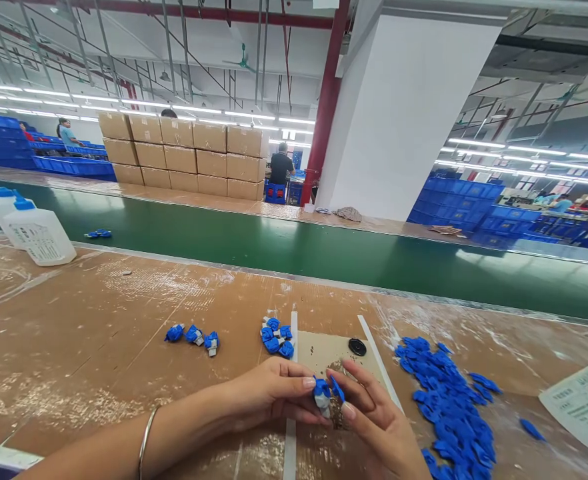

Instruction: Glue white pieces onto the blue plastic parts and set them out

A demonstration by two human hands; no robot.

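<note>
Blue part (small) between both hands' fingertips.

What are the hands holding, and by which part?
A small blue-and-white piece: the left hand pinches its blue top, the right hand pinches its blue side.

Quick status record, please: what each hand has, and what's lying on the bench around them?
left hand: pinches a blue-and-white part
right hand: holds a small blue piece against that part
right of hands: pile of loose blue pieces
ahead: cluster of parts; row of three parts; black disc
far left: two bottles
behind bench: green conveyor belt
</note>
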